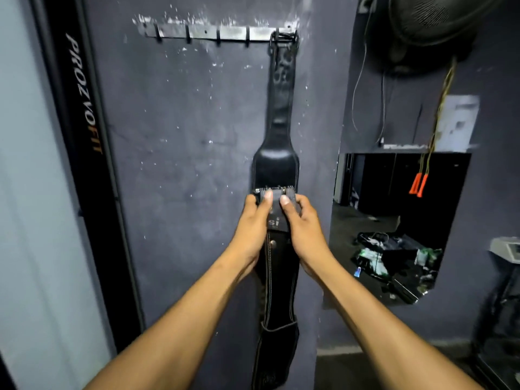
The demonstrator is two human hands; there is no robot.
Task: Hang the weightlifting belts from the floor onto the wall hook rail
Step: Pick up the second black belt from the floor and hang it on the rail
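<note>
**Second belt held up below the hook rail**

A dark purple-grey wall (183,136), scuffed with white flecks, fills the view. To the left stands a black upright panel (84,108) printed "PROZVOFIT", the last letters in orange. A metal hook rail (213,33) is fixed high on the wall; a black leather belt (280,108) hangs by its buckle from the rightmost hook, its wide padded part reaching down to the hands. The left hand (250,229) and right hand (304,229) are both closed around the buckle end of a second black belt (278,277), thumbs pressed on its grey tab marked "si"; its length drops down between the forearms. On the right, orange-handled jump ropes (419,184) hang beside an opening in the wall
</note>
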